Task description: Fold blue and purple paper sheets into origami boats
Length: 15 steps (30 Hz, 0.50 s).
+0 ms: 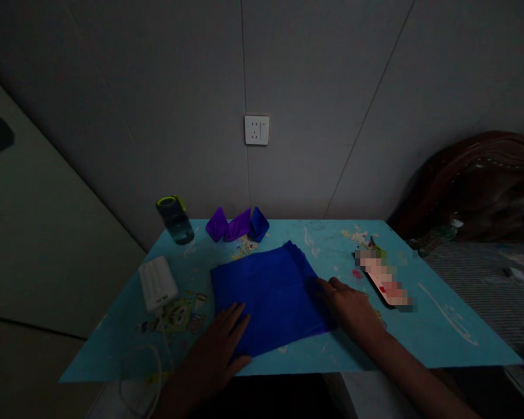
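Observation:
A stack of dark blue paper sheets (266, 297) lies flat on the light blue table, its far corner slightly fanned out. My left hand (225, 343) rests at the stack's near left edge, with fingers spread and the thumb apart. At the right edge, my right hand (349, 305) touches the paper with its fingers stretched out; some fingertips are hard to see in the dim light. Behind the stack stand folded paper pieces: a purple one (217, 225), another purple one (238, 226) and a blue one (258, 225).
A dark bottle with a yellow-green rim (176, 221) stands at the back left of the table (445, 326). Nearer is a white power bank (158, 283) with a white cable (159, 361). A phone (383, 279) lies to the right. The wall carries a socket (257, 130).

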Available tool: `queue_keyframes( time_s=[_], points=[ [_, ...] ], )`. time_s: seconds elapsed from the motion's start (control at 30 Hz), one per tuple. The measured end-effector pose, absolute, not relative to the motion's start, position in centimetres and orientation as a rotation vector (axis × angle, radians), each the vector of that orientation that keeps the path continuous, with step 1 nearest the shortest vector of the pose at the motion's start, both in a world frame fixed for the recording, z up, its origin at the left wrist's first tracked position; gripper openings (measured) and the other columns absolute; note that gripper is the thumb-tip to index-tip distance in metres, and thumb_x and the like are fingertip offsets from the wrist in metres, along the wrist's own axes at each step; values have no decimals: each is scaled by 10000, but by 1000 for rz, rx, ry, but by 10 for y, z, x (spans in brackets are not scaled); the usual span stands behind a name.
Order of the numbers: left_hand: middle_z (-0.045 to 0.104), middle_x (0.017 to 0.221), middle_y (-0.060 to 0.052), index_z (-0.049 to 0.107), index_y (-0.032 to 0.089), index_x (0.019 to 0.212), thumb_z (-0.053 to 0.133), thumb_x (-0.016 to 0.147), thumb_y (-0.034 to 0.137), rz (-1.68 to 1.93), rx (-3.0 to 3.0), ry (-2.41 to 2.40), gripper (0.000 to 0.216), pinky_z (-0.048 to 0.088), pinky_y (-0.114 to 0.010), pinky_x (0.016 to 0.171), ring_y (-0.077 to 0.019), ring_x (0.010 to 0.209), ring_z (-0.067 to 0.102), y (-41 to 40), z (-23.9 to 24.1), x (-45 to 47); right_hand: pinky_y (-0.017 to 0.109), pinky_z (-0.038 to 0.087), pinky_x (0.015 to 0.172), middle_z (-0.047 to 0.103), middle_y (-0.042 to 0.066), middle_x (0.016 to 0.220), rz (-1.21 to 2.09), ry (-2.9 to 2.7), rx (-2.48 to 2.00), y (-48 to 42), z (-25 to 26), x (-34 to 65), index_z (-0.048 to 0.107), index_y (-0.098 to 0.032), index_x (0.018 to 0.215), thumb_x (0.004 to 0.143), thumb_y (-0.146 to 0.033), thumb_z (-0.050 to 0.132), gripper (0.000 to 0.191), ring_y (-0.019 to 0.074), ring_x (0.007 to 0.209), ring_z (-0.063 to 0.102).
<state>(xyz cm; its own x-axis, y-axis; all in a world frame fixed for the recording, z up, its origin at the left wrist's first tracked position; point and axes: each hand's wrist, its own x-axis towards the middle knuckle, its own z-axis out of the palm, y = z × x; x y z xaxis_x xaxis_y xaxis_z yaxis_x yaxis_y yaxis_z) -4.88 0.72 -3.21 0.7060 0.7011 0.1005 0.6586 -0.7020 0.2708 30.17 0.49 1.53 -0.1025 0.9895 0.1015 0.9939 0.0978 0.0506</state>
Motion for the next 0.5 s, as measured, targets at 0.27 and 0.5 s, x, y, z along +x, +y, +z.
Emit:
queue_keyframes(
  time_s=[0.27, 0.5],
  points=[
    [386, 1540, -125, 362, 242, 1482, 425, 960, 188, 296, 2763, 1159, 529, 422, -481, 1087, -282, 1379, 426, 17, -38, -40, 473, 440, 1063, 525, 180, 1413, -394, -2500, -1573, 31, -2, 270, 558, -134, 1336, 921, -60, 440, 438, 308, 1292, 504],
    [389, 1545, -81, 413, 275, 1451, 421, 934, 139, 335, 2788, 1194, 535, 396, -461, 1108, -252, 1377, 431, 16, -44, -43, 523, 350, 1126, 256, 154, 1593, -32, -2403, -1575, 33, -49, 272, 333, -223, 1511, 1008, -400, 414, 539, 306, 1445, 292]
  ],
)
